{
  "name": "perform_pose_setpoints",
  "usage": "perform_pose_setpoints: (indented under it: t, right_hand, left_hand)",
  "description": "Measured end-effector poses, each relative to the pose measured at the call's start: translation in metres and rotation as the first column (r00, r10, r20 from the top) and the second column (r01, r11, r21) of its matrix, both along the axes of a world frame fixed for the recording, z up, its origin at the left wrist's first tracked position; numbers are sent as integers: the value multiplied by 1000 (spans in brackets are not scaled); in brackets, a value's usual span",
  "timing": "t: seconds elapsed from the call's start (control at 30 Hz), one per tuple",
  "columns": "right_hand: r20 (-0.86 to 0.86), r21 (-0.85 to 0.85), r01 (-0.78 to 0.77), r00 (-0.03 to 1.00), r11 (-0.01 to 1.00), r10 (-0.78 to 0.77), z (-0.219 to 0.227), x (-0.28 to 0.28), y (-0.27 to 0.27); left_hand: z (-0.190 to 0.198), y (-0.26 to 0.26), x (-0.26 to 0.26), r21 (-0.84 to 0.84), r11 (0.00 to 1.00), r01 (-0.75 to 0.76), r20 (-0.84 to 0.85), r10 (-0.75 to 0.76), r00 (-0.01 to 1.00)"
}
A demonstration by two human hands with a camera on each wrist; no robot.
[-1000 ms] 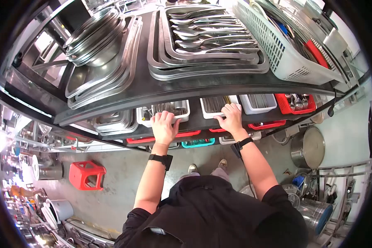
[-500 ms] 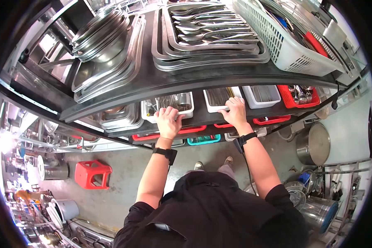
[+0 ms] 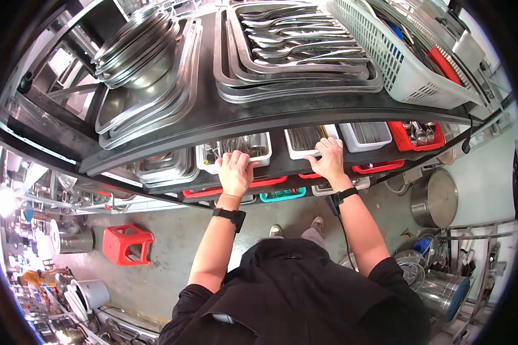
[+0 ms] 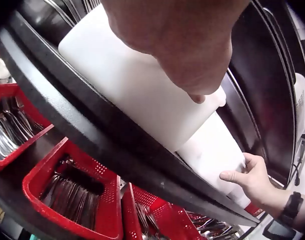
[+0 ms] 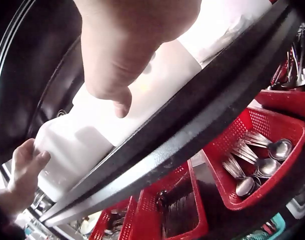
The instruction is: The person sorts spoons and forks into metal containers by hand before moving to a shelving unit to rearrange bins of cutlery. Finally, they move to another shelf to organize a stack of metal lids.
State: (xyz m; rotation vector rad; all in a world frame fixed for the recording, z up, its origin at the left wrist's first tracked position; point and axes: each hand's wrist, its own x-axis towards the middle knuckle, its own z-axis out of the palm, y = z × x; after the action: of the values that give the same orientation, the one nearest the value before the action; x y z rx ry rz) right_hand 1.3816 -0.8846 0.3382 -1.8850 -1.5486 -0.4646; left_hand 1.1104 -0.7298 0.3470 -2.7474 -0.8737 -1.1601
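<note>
Well, at my far left a red stool (image 3: pixel 128 244) stands on open floor (image 3: pixel 178 230), well apart from my arms. Next, nearer the front, stacked steel trays (image 3: pixel 172 177) end just beside a white bin of metal utensils (image 3: pixel 261 161). My left hand (image 3: pixel 235 173) has that bin by its front rim, fingers curled over, thumb against the outside. The bin sits just behind the lower shelf's front edge, with the upper shelf lip (image 3: pixel 213 133) overhanging. Then a narrow bare strip of the lower shelf (image 3: pixel 279 168) parts it from a second white bin (image 3: pixel 298 154), packed with thin metal pieces. My right hand (image 3: pixel 330 160) grips that rim near its right corner, fingers bent over. Farther right, a third white bin (image 3: pixel 369 147) stands close by, then a red basket of ladles or spoons (image 3: pixel 398 142).
</note>
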Motion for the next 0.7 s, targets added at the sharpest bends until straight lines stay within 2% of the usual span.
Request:
perform_pose_setpoints:
  t: [0.4, 0.63, 0.7]
  right_hand:
    - [-10, -17, 7, 1000, 1000, -8, 2, -4, -1]
    - [-7, -68, 25, 1000, 997, -25, 2, -4, -2]
    - [-15, -63, 24, 1000, 998, -25, 4, -6, -2]
  left_hand:
    - [1, -3, -1, -58, 998, -16, -12, 15, 1000]
    - [0, -4, -2, 19, 1000, 2, 22, -3, 1000]
    - [-3, -4, -3, -26, 1000, 2, 11, -1, 1000]
